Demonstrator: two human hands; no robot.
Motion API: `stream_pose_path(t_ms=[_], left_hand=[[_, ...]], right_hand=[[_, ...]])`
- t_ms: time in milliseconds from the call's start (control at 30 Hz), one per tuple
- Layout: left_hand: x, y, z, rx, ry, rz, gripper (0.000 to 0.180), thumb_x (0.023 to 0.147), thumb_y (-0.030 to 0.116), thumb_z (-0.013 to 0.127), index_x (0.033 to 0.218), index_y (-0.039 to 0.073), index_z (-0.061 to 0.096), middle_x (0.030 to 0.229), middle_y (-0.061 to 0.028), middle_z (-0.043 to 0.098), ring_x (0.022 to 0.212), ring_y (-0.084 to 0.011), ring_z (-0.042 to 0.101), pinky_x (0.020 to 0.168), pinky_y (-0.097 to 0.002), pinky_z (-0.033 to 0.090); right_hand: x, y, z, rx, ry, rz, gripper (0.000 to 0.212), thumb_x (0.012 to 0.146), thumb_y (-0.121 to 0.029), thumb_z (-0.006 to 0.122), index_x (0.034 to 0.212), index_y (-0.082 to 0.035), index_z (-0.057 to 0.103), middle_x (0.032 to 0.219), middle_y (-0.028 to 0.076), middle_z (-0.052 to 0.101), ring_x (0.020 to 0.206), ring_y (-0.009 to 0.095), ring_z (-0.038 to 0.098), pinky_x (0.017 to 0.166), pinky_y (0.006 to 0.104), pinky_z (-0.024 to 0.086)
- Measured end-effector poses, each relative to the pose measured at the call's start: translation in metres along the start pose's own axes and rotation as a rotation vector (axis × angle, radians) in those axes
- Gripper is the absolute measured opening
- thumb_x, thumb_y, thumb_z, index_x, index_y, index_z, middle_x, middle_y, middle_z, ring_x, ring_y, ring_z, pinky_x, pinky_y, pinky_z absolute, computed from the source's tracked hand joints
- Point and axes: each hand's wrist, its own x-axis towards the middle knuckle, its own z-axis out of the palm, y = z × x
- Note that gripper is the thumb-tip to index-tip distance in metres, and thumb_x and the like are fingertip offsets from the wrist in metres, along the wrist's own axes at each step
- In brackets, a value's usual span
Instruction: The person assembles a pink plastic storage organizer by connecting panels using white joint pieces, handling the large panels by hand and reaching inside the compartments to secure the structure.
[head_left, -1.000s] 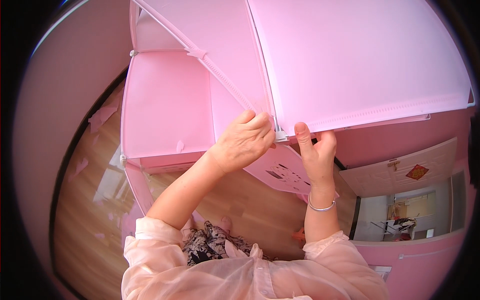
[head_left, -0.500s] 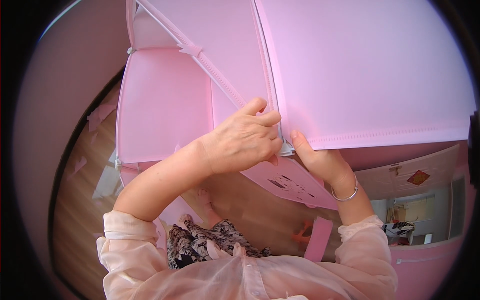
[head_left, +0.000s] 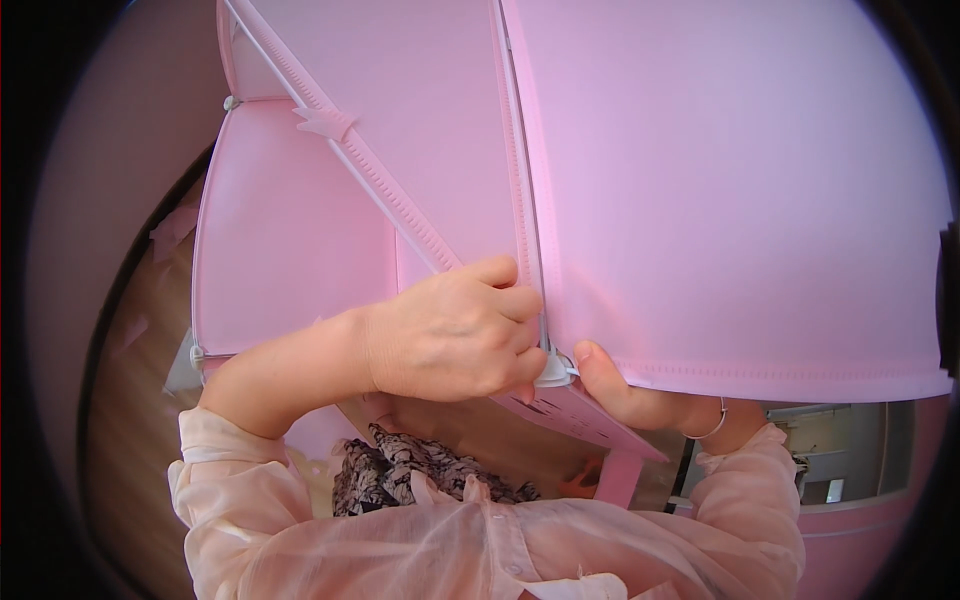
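Note:
A pink fabric structure with a thin frame fills the upper view. Its smooth top panel [head_left: 740, 200] lies to the right, edged with a stitched band. Along that panel's left side runs a thin metal pole [head_left: 530, 210], ending at a white plastic connector [head_left: 555, 369]. My left hand [head_left: 460, 335] is closed, its curled fingers on the pink stitched edging beside the pole, just above the connector. My right hand [head_left: 625, 392] grips the panel's near-left corner right of the connector, thumb on top; its other fingers are hidden underneath.
A slanting pink-edged strip [head_left: 385, 200] crosses the left side, with a fabric tab tied round it. White connectors [head_left: 231, 103] join the left panel's [head_left: 295, 230] corners. Below hangs a printed pink panel [head_left: 590, 420]. Pink scraps [head_left: 175, 230] lie on the wooden floor [head_left: 130, 400].
The structure and both hands sit lower in view, and the top panel's near edge has come down over more of my right forearm. Both hands keep their places beside the connector.

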Motion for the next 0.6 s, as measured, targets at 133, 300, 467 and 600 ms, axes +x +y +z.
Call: stream_pose_path(t_ms=[133,300,467,600], left_hand=[[0.000,0.001,-0.002,0.017,-0.018,0.002,0.027,0.066,0.031,0.058,0.053,0.011,0.044,0.049,0.0030,0.042,0.064,-0.0141,0.042,0.061,-0.0272,0.034],[-0.042,-0.008,-0.035,-0.039,-0.163,-0.074,0.028,0.067,0.029,0.060,0.054,0.011,0.042,0.051,0.0034,0.039,0.063,-0.0149,0.040,0.065,-0.0284,0.035],[-0.032,-0.006,-0.028,0.102,-0.009,-0.103,0.034,0.064,0.030,0.065,0.053,0.012,0.038,0.052,0.0028,0.035,0.059,-0.0159,0.035,0.066,-0.0322,0.035],[-0.032,0.010,-0.025,0.167,-0.019,-0.169,0.031,0.065,0.025,0.065,0.054,0.012,0.039,0.054,0.0022,0.036,0.061,-0.0160,0.037,0.065,-0.0314,0.034]], right_hand=[[0.001,0.000,-0.005,-0.006,-0.093,-0.005,0.031,0.070,-0.013,0.054,0.099,-0.002,0.053,0.089,0.009,0.057,0.079,0.024,0.054,0.071,0.0339,0.043],[-0.009,0.030,-0.018,0.116,-0.046,0.036,0.028,0.072,-0.010,0.052,0.098,0.000,0.053,0.089,0.009,0.057,0.081,0.021,0.054,0.073,0.0318,0.043],[0.000,0.031,-0.017,0.331,0.077,0.039,0.023,0.074,-0.007,0.050,0.095,0.001,0.053,0.087,0.009,0.056,0.079,0.021,0.054,0.071,0.0327,0.043],[0.000,0.019,-0.016,0.240,0.052,-0.059,0.018,0.074,-0.006,0.050,0.090,0.001,0.054,0.081,0.009,0.056,0.074,0.022,0.054,0.067,0.0323,0.043]])
